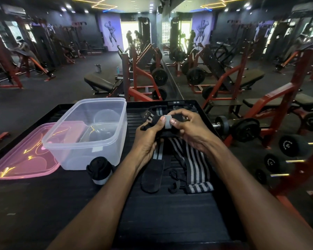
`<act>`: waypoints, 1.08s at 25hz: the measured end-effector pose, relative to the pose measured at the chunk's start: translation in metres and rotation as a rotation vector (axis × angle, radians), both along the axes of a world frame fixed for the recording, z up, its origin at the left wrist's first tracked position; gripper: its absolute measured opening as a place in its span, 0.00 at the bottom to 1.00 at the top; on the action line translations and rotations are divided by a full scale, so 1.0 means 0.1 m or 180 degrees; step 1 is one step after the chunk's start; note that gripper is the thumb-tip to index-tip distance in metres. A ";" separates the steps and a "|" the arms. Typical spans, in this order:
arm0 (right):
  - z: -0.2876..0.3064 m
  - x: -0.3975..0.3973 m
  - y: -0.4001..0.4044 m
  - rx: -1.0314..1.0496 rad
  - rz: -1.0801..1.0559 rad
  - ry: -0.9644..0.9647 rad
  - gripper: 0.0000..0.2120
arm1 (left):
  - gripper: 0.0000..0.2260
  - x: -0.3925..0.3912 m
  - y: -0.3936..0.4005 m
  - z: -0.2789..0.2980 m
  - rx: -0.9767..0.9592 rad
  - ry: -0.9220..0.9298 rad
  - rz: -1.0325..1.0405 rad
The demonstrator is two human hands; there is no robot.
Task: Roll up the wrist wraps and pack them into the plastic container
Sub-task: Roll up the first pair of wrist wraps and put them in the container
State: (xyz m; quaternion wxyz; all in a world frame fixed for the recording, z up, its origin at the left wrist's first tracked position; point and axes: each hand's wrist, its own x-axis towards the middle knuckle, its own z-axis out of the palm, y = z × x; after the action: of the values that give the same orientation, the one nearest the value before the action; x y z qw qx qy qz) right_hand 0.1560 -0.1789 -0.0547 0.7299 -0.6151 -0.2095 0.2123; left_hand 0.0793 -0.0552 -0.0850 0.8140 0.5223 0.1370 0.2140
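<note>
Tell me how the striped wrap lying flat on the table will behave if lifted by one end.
The striped wrap looks like floppy fabric, so it would probably drape and dangle. It seems light. Its loose end may trail over the table.

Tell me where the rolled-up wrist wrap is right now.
In the head view, the rolled-up wrist wrap sits on the black table, left of the left forearm, against the near wall of the clear plastic container.

A gym — benches [105, 83], dumbbells [294, 145], mirrors.
</note>
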 end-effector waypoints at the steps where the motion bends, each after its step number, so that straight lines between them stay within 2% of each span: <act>1: -0.01 0.00 0.01 -0.0016 0.0018 -0.0075 0.09 | 0.12 0.01 0.01 -0.01 -0.0025 -0.0006 0.0043; 4: -0.01 -0.01 0.02 0.0033 0.0079 -0.0143 0.11 | 0.10 0.03 0.03 -0.02 0.0063 -0.0040 0.0254; 7: 0.03 -0.04 0.01 0.0160 0.0210 0.0256 0.09 | 0.09 0.02 0.04 -0.02 0.0264 -0.0011 0.0350; 9: 0.04 -0.04 0.01 0.0210 0.0279 0.0484 0.07 | 0.13 0.02 0.03 -0.03 0.0475 0.0017 0.0390; 12: 0.02 -0.01 0.02 0.0184 0.0090 0.0356 0.07 | 0.16 0.02 0.02 -0.03 0.0542 0.0019 0.0344; 16: 0.02 0.00 0.01 0.0313 -0.0011 0.0198 0.11 | 0.07 0.00 0.01 0.01 0.0070 -0.0016 0.0135; 20: 0.01 -0.01 0.02 0.0220 -0.0011 0.0089 0.12 | 0.06 0.03 0.03 -0.03 0.0300 0.0085 0.0347; 23: 0.02 -0.02 0.03 0.0156 0.0093 0.0225 0.06 | 0.10 0.02 0.01 -0.03 0.0605 0.0057 0.0522; 27: -0.02 0.00 0.05 -0.0052 -0.0070 0.0211 0.08 | 0.15 0.02 0.01 -0.05 0.0984 0.0150 0.0510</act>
State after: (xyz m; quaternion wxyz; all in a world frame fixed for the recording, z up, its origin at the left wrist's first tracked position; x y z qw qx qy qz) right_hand 0.1560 -0.1739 -0.0565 0.7336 -0.6160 -0.1767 0.2262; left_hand 0.0809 -0.0539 -0.0896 0.7009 0.6335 0.1627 0.2844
